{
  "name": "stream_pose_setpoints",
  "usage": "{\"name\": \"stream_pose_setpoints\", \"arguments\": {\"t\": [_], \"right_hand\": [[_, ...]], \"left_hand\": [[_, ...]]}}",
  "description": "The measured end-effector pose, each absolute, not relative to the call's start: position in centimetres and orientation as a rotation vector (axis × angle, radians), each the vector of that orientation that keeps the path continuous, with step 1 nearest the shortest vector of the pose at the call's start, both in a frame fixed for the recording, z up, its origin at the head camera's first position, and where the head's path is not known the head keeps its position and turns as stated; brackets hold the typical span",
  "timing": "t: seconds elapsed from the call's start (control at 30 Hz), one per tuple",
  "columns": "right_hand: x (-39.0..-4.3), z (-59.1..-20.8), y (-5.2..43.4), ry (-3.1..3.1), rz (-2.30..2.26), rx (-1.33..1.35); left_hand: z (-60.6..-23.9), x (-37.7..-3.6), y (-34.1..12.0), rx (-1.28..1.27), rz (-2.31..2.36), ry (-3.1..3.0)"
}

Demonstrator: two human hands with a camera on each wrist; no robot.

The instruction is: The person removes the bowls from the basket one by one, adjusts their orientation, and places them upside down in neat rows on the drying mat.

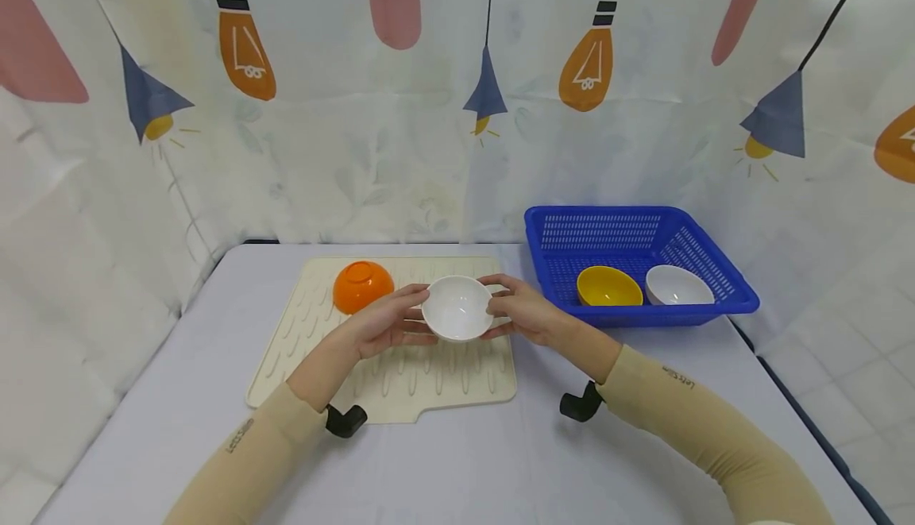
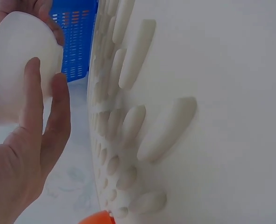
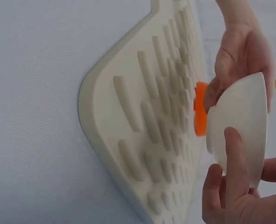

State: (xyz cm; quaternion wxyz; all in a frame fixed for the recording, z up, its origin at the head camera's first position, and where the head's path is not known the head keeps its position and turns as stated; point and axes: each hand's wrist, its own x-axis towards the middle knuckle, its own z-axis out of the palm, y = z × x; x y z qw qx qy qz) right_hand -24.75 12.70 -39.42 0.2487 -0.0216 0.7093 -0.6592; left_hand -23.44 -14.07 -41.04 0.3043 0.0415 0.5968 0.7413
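Head view: left hand (image 1: 379, 326) and right hand (image 1: 520, 310) grip a white bowl (image 1: 457, 308) by opposite rim edges, fingers curled, above the ribbed drying mat (image 1: 300, 334); mouth tilted toward the camera. Judged step: bowl mid-handling over the mat; the next move likely needs turning it. Orange bowl (image 1: 363, 285) sits inverted behind. Left wrist: fingers (image 2: 32, 102) press the bowl wall. Right wrist: bowl (image 3: 243, 126) seen edge-on, round, no long axis.
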Motion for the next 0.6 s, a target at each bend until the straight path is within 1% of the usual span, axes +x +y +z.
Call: {"name": "stream_pose_setpoints", "arguments": {"t": [0.2,0.6], "right_hand": [[-24.9,-39.57,12.9,1.921,-1.786,-0.071],[-24.94,-39.69,13.41,1.898,-1.739,-0.024]], "left_hand": [[-41.37,-23.46,-14.09,0.103,1.996,1.539],[-41.23,-23.48,-13.92,0.189,2.004,1.604]]}}
